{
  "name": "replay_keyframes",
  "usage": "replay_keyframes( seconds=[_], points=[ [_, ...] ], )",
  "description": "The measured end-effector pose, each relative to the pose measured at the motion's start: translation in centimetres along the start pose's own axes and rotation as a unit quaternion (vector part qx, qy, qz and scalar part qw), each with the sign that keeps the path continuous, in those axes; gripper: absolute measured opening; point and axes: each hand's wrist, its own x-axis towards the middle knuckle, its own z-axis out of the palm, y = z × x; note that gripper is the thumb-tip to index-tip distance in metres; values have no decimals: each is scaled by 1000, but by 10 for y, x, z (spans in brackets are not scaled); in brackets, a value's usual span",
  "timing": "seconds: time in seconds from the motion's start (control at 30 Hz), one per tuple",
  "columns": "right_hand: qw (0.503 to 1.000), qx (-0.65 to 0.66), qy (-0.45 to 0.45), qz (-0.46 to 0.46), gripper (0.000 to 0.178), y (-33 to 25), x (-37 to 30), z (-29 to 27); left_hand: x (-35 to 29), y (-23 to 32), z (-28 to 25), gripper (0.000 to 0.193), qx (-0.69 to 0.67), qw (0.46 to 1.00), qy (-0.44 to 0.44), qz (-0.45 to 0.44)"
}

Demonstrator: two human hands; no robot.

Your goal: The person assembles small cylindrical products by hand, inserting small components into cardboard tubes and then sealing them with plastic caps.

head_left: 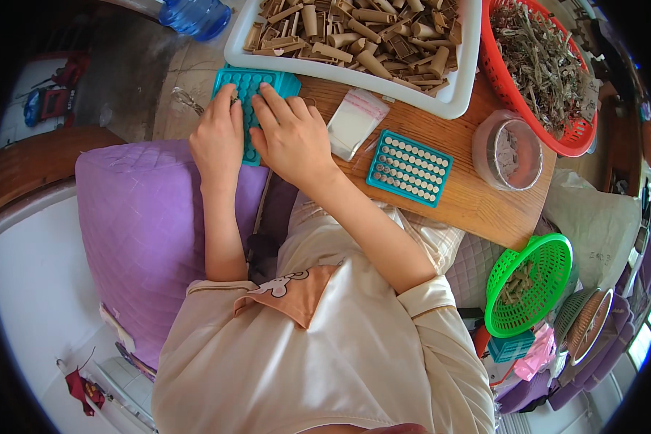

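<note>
Both hands (257,134) atop teal tray (252,87)

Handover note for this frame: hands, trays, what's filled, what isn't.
Left hand: fingers down on the left part of the teal grid tray at the board's far-left corner.
Right hand: flat on the same tray, covering its near half.
Whether either hand pinches a piece cannot be seen.
Second teal tray: mid-board, every visible cell filled.
White bin of tan sticks sits just beyond.
Done: second tray. Left: the tray under the hands, fill state hidden.

Teal holed tray (249,87), flat at table edge
</note>
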Motion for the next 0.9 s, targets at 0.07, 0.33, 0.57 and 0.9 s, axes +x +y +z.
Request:
replay_keyframes(
  seconds=[0.07, 0.33, 0.57, 0.9],
  points=[
    [1000, 5, -7, 7, 37, 3, -1, -1, 1, 1, 3, 20, 12, 1000, 11, 27],
    [999, 4, 7, 34, 36, 9, 8, 2, 16, 5, 6, 20, -38, 999, 20, -3],
    [998, 44, 28, 42, 35, 12, 6, 14, 15, -4, 11, 23, -151, 985, 57, -63],
    [989, 144, 32, 23, 36, 18, -4, -5, 16, -20, -2, 25, -502, 815, 230, -173]
  ],
)
